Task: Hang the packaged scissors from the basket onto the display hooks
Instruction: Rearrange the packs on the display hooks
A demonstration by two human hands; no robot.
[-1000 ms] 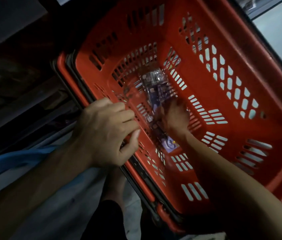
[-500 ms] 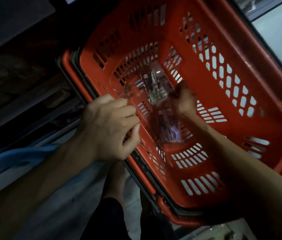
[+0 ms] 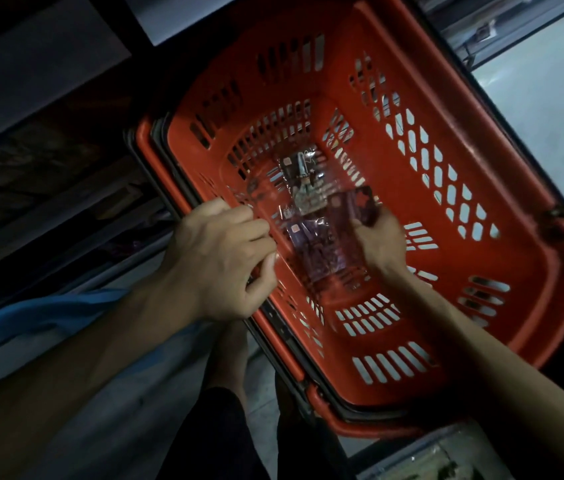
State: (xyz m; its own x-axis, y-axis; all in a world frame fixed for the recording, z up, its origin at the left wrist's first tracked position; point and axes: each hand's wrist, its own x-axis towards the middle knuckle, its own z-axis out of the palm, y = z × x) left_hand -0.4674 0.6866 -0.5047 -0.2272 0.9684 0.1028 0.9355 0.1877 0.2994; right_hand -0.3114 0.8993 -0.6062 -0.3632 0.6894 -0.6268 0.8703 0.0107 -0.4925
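Floor (image 3: 550,116), pale and dimly lit, lies under a red basket (image 3: 394,81); dark shelving (image 3: 48,202) stands at 9 o'clock. Inside the basket the packaged scissors (image 3: 311,237) run lengthwise from 12 to 6 o'clock. The right hand (image 3: 382,247) pinches their 3 o'clock edge with its fingers, and the left hand (image 3: 218,261) curls its fingers over the basket rim.

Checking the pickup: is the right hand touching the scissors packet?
Touching. The head view shows the right hand pinching the scissors packet by its edge, inside the basket.

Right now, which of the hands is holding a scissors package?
The right hand, inside the red basket, pinches a scissors package; the left hand grips the basket's rim.
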